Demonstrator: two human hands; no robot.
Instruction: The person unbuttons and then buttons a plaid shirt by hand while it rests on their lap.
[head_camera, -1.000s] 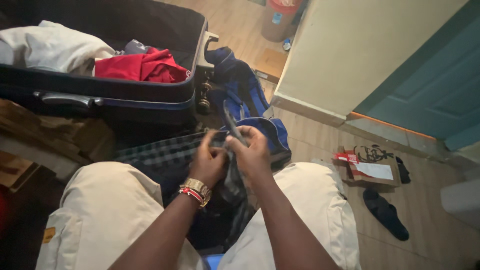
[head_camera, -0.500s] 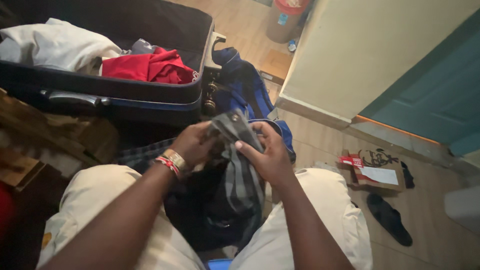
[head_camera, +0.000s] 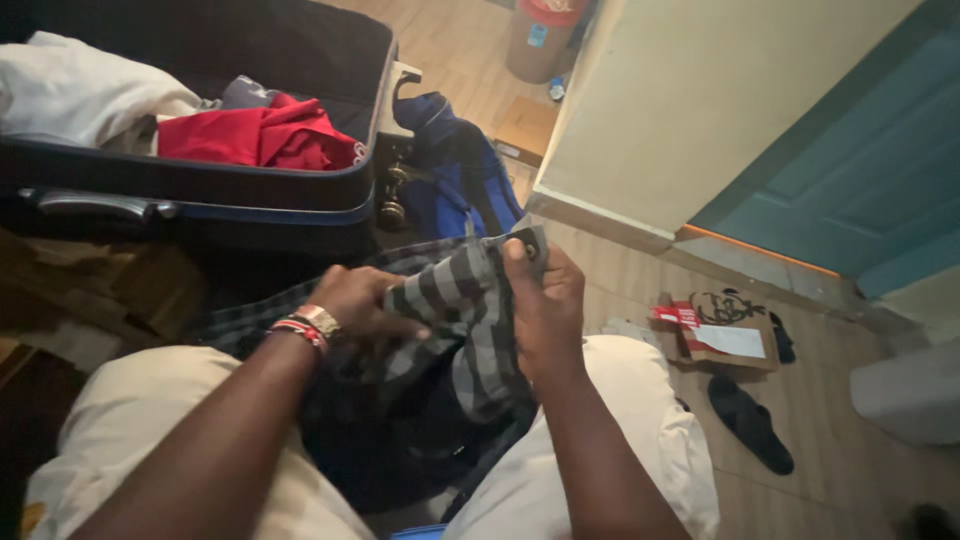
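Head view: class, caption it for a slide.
Both hands, left and right, hold a striped cloth beside an open suitcase.

Left hand (head_camera: 360, 305) fingers tucked under striped cloth (head_camera: 470, 310); suitcase (head_camera: 200, 190) cut by left edge.

**Bare arms, pale trousers, banded wrist**

Both forearms are bare to where they leave the frame, with no sleeves in view. The left wrist carries a gold-toned metal watch band (head_camera: 322, 318) and, just beside it toward the elbow, a beaded bracelet (head_camera: 296, 332) in red with white flecks; the two sit touching. The right wrist has nothing on it. The hands, left (head_camera: 362, 305) and right (head_camera: 545, 310), wear no rings that can be made out. The legs are in light beige trousers (head_camera: 620, 430), the cloth plain and softly creased over both thighs.
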